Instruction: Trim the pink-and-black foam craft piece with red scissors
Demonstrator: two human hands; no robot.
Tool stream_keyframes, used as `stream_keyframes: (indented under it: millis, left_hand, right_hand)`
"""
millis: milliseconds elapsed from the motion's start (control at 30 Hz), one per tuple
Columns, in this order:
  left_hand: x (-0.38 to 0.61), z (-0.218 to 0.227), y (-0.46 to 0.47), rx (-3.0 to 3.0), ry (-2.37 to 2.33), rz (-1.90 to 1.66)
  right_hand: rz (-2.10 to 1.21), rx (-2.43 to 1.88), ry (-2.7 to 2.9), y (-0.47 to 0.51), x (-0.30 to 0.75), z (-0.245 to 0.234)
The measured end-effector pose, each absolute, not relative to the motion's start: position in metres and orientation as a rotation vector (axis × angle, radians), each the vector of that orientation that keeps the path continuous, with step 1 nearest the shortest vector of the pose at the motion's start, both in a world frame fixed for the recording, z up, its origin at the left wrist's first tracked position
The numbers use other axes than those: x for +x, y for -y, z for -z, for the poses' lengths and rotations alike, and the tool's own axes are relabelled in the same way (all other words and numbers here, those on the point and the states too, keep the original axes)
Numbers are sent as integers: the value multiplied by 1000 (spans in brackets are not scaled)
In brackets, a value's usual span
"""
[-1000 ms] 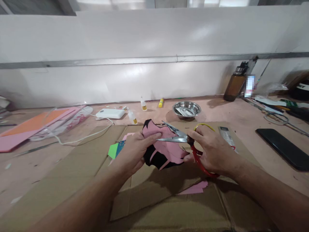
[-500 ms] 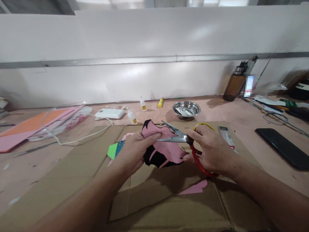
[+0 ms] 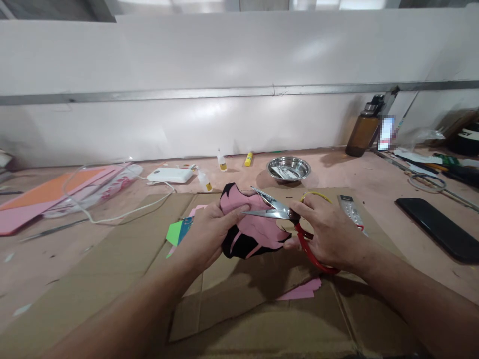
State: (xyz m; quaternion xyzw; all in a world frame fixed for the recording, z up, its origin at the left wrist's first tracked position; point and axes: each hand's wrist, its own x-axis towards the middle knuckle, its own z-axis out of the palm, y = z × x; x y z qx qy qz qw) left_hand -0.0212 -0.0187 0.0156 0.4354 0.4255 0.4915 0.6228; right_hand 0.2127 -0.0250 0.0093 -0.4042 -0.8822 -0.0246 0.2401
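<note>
Between thumb and fingers, my left hand [image 3: 209, 232] pinches a pink and black cut-out piece [image 3: 262, 224] of thin sheet material, raised above the cardboard. My right hand [image 3: 325, 227] grips a pair of scissors [image 3: 277, 209], one handle loop red and the other yellow. The scissor blades are parted and point left, lying across the pink piece close to my left thumb. My right fingertips are near the lower right corner of the piece; whether they touch it I cannot tell. Behind my left hand lie green and blue scraps [image 3: 175, 233].
Cardboard [image 3: 123, 259] covers the table, with a pink scrap [image 3: 303, 290] on it. Behind stand small glue bottles [image 3: 222, 162], a yellow tube [image 3: 249, 159] and a steel bowl [image 3: 289, 169]. A black phone [image 3: 437, 229] lies right; a white power bank [image 3: 170, 175] and pink-orange sheets [image 3: 63, 192] lie left.
The pink and black piece has shifted very slightly up and left and tilted a little. Both hands keep their grips, and the scissor blades remain parted.
</note>
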Motion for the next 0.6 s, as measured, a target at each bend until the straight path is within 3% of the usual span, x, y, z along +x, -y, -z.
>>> stream_keyframes:
  millis: [600]
  left_hand:
    - [-24,-14,17,1051,-1024,-1183]
  right_hand:
    - [54,-1204,2462,27,213,-6]
